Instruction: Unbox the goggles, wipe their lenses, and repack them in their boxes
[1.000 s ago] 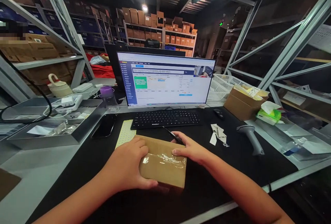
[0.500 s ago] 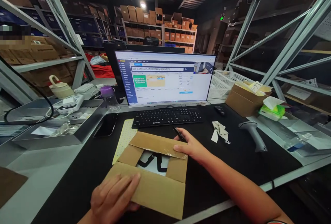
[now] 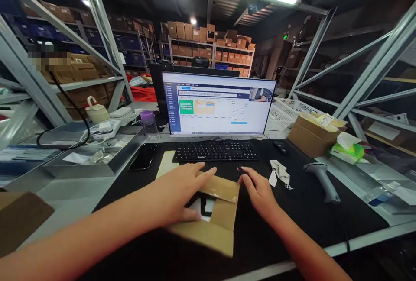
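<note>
A small cardboard box [image 3: 224,212] lies on the black desk mat with its flaps partly folded in. Through the gap between the flaps, white and black contents [image 3: 208,205] show. My left hand [image 3: 178,190] reaches across the box's left side, fingers stretched toward the far flap and thumb over the opening. It covers much of the box. Just beyond the box's right edge, my right hand [image 3: 260,190] has its fingers closed around a dark pen [image 3: 239,169], of which little shows.
Behind the box stand a black keyboard [image 3: 214,151] and a lit monitor [image 3: 221,108]. A phone [image 3: 143,156] and yellow sheet [image 3: 165,163] lie left. To the right are a mouse [image 3: 279,147], crumpled label strips [image 3: 279,172], a barcode scanner [image 3: 323,181] and an open carton [image 3: 308,136].
My left hand has moved from the near flap up over the box's left side, fingers now spread. The right hand has come off the far flap to the right. The view has shifted.
</note>
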{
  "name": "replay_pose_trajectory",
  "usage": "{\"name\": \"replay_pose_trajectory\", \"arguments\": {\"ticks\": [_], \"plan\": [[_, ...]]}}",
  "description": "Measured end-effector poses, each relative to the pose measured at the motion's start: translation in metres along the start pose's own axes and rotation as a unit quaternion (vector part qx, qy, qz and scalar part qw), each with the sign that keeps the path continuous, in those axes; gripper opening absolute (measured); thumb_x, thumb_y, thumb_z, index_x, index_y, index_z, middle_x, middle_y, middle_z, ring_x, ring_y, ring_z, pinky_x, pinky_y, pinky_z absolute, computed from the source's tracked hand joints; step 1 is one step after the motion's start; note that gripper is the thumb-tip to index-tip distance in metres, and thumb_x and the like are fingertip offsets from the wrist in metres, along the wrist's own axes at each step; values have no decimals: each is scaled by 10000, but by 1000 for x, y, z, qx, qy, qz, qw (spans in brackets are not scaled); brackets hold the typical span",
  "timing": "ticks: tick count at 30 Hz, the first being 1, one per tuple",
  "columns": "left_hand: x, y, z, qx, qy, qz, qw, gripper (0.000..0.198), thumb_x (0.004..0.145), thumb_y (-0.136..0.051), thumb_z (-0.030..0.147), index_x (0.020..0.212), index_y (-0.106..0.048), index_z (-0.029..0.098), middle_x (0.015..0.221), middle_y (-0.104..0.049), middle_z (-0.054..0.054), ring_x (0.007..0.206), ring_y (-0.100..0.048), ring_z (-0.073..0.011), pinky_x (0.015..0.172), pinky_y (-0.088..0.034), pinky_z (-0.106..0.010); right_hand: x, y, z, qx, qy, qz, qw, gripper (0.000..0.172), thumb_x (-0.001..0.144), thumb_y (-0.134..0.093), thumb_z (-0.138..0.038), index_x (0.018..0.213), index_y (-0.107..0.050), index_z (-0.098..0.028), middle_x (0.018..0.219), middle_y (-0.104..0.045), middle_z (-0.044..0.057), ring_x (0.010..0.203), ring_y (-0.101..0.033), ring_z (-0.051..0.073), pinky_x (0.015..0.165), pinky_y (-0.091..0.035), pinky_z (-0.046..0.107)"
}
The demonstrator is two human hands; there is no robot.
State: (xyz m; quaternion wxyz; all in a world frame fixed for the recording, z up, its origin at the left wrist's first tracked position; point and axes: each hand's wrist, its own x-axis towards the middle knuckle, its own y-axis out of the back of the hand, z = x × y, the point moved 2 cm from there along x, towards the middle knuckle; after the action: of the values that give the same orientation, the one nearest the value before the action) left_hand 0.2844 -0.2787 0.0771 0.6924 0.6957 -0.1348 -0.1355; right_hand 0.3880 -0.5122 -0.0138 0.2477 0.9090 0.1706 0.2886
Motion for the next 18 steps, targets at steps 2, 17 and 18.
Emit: {"name": "replay_pose_trajectory", "arguments": {"ticks": [2, 17, 18], "plan": [[18, -1, -3, 24, -9, -57, 998, 1074, 671, -868, 449, 1551, -311, 181, 1550, -404, -220, 1396, -435, -403, 1106, -425, -505, -14, 21, -5, -94, 52, -64, 992, 349, 1040, -404, -335, 1271, -624, -194, 1073, -746, 73, 1015, -685, 220, 901, -487, 352], [37, -62, -33, 44, -91, 175, 979, 362, 1045, -345, 345, 1106, -657, 172, 1028, -725, -123, 909, -709, -219, 758, -561, -308, -40, 51, -23, -500, 210, -45, 839, 335, 907, -667, -202, 1242, -662, -197, 734, -653, 20, 638, -606, 192, 565, -280, 342], [38, -61, -33, 39, -82, 167, 982, 379, 1048, -323, 348, 1087, -659, 177, 1002, -727, -114, 887, -711, -212, 750, -558, -302, -37, 55, -18, -511, 205, -34, 834, 331, 917, -653, -196, 1247, -665, -195, 736, -659, 27, 650, -616, 199, 572, -297, 338]]}}
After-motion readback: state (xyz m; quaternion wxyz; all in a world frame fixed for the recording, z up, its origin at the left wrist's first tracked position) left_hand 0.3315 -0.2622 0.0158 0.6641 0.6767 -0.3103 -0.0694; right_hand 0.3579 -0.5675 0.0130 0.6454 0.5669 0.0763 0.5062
